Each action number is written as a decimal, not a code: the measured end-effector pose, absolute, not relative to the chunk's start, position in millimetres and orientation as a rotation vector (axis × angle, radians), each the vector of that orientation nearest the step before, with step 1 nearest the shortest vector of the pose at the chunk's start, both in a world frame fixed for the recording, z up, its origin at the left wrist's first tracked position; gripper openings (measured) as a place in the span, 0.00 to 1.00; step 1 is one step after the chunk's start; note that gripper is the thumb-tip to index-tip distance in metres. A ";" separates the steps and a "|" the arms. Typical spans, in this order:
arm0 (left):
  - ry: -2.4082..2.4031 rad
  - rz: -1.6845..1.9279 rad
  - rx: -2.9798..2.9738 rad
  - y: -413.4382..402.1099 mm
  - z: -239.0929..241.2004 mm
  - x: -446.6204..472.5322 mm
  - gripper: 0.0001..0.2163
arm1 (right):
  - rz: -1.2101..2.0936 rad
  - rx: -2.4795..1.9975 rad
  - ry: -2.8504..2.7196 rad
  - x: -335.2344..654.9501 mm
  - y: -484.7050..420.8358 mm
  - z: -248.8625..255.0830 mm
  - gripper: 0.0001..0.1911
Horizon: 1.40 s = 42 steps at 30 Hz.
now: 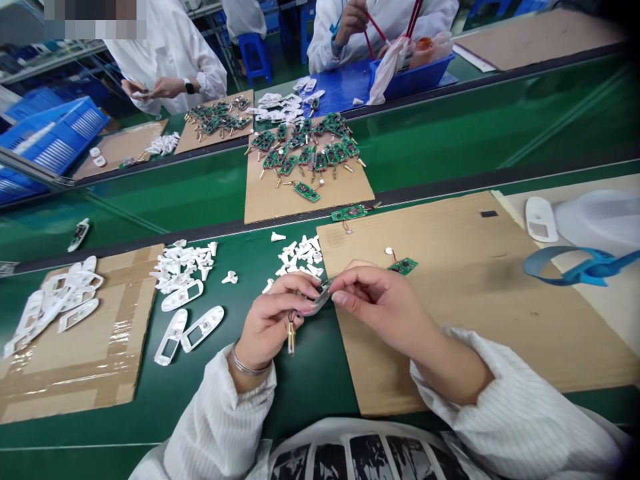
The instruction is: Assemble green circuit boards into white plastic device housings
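Note:
My left hand [274, 313] is closed on a small circuit board [319, 301], which I see nearly edge-on, partly hidden by the fingers. A brass cylinder [291, 335] dangles from it below my left fingers. Thumb and forefinger of my right hand [370, 297] pinch the board's other end. Just beyond my right hand, a green circuit board [403, 266] with a wired white disc lies on cardboard [465, 293]. Small white plastic parts [300, 255] are heaped behind my left hand. To its left lie white plastic shells [202, 329] with rectangular openings.
Many wired circuit boards [305, 150] cover a cardboard sheet across the green conveyor [200, 183]. More white shells [55, 293] are piled on taped cardboard at left. A blue strap [575, 263] lies at right. Two co-workers in white coats work opposite, near a blue bin [413, 70].

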<state>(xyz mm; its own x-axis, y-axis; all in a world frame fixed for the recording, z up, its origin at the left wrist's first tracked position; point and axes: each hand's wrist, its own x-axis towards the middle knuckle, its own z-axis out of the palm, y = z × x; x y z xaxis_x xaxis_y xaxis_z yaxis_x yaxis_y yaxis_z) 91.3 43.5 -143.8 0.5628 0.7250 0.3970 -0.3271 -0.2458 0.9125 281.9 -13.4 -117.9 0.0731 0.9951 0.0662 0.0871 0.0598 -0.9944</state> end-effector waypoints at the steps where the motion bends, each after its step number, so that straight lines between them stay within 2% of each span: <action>1: 0.335 1.005 1.575 44.7 -142.6 90.2 0.12 | 1.116 -1.245 -1.203 282.0 -12.7 -119.0 0.12; 4: 0.299 0.933 1.689 46.5 -139.3 87.2 0.14 | 1.294 -1.188 -1.118 283.4 -9.9 -120.7 0.19; 8: 0.343 0.898 1.727 40.4 -137.7 91.9 0.13 | 1.346 -1.154 -1.151 281.8 -9.8 -119.9 0.21; 14: 0.466 1.133 1.558 23.3 -142.9 113.9 0.08 | 0.773 -1.206 -1.272 263.8 -21.8 -122.8 0.14; 16: 0.469 1.158 1.462 20.8 -144.9 116.9 0.08 | 0.690 -1.175 -1.269 260.6 -24.1 -124.9 0.11; 21: 0.447 1.130 1.526 25.3 -145.4 108.7 0.10 | 0.957 -1.132 -1.186 268.5 -17.9 -125.7 0.09; 25: 0.397 1.138 1.714 32.6 -142.8 101.5 0.13 | 1.158 -1.143 -1.172 276.8 -11.7 -123.7 0.14; 28: 0.316 1.149 1.797 35.3 -141.9 101.3 0.15 | 1.139 -1.181 -1.142 278.4 -11.5 -124.7 0.13; 33: 0.293 1.158 1.853 35.4 -143.1 102.9 0.15 | 0.930 -1.206 -1.196 276.8 -14.5 -125.4 0.05; 36: 0.299 1.166 1.872 34.9 -143.1 102.5 0.15 | 0.866 -1.156 -1.236 275.7 -15.2 -124.8 0.05; 40: 0.285 1.145 1.873 33.6 -141.6 102.3 0.15 | 0.898 -1.079 -1.264 276.9 -14.3 -127.5 0.01; 42: 0.270 1.118 1.882 32.8 -141.0 102.5 0.15 | 0.955 -1.094 -1.261 278.2 -14.0 -128.5 0.02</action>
